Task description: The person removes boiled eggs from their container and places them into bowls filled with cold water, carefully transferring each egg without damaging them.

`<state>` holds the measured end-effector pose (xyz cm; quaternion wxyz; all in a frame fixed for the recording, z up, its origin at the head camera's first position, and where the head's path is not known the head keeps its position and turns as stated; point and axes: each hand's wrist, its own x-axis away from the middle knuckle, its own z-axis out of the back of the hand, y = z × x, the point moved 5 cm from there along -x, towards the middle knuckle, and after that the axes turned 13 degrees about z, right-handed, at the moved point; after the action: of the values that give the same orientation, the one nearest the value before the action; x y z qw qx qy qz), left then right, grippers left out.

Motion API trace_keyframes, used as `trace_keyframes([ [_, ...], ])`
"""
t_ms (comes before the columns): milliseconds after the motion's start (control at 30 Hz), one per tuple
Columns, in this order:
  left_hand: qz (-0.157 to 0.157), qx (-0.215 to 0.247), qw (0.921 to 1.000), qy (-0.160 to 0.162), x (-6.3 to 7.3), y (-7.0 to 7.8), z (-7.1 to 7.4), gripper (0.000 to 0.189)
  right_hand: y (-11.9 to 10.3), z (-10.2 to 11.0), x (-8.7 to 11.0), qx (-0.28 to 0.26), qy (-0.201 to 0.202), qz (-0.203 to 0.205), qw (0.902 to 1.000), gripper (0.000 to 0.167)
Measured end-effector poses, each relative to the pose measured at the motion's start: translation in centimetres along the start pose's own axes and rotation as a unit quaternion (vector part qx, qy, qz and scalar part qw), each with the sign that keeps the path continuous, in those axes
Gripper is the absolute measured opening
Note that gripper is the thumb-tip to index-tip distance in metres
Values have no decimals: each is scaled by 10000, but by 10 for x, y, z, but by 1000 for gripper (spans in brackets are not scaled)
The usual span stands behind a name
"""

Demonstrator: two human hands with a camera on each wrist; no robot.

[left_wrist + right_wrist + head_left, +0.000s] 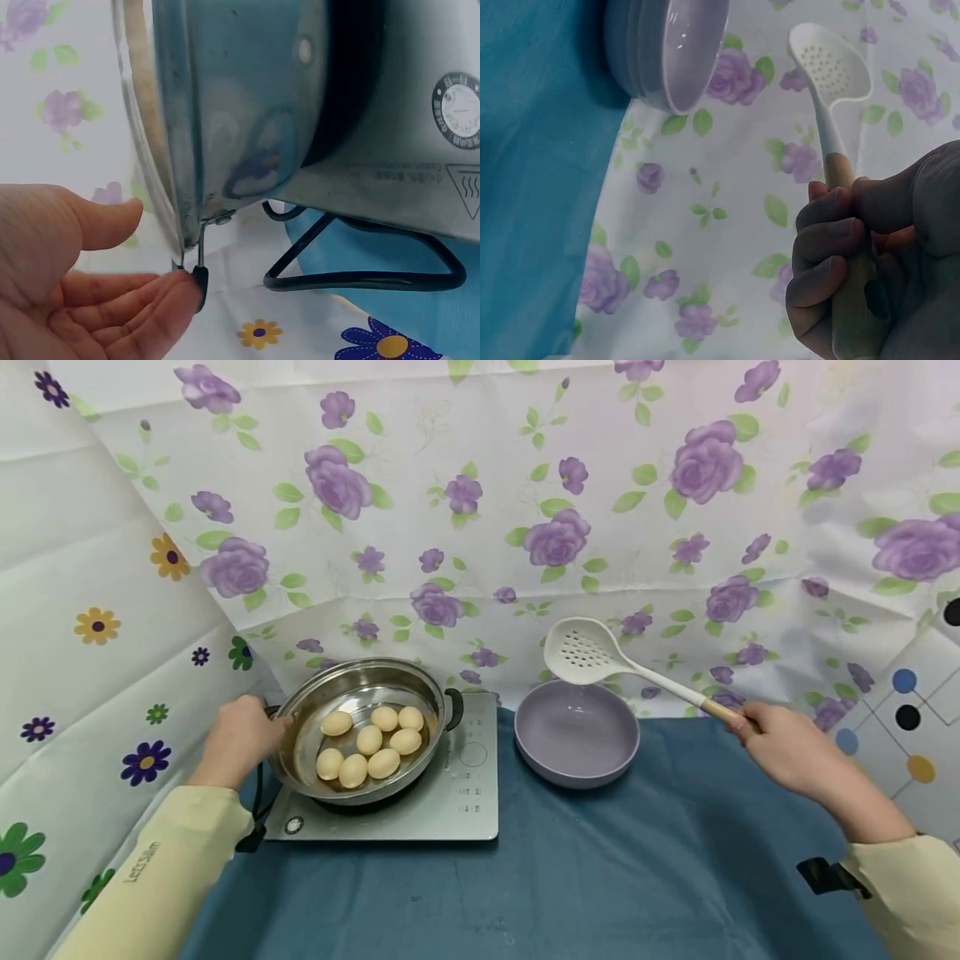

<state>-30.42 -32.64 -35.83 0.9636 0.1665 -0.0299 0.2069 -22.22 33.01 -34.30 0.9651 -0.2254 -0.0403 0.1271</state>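
Observation:
A steel pan (288,772) with black side handles stands on the induction cooker (472,810) and holds several pale eggs (369,740). My left hand (242,739) is at the pan's left side. In the left wrist view, its fingertips touch the black handle (200,281) from below, and the thumb stands apart from it. My right hand (787,747) grips the wooden handle of a white slotted skimmer (581,652). The skimmer's perforated head is raised above the back rim of a purple-grey bowl (577,735), which sits right of the cooker.
A blue-green cloth (600,877) covers the table. Flowered sheeting (465,527) hangs behind and at the left. Below the pan's left handle, a black cord (367,281) loops out beside the cooker.

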Motion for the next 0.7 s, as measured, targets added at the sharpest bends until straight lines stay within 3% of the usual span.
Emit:
trace_keyframes([
  [133,234,73,9996,167,-8,-5,-2,39,-10,3,-7,48,78,47,9999,52],
  [267,210,186,9988,403,-12,-9,-1,38,-22,5,-16,43,106,103,9999,50],
  [500,59,220,9986,479,-17,-16,4,29,-49,6,-33,35,274,210,9994,47],
  [700,139,315,9985,434,-23,-22,5,38,-79,2,-49,-28,362,444,9984,37],
])
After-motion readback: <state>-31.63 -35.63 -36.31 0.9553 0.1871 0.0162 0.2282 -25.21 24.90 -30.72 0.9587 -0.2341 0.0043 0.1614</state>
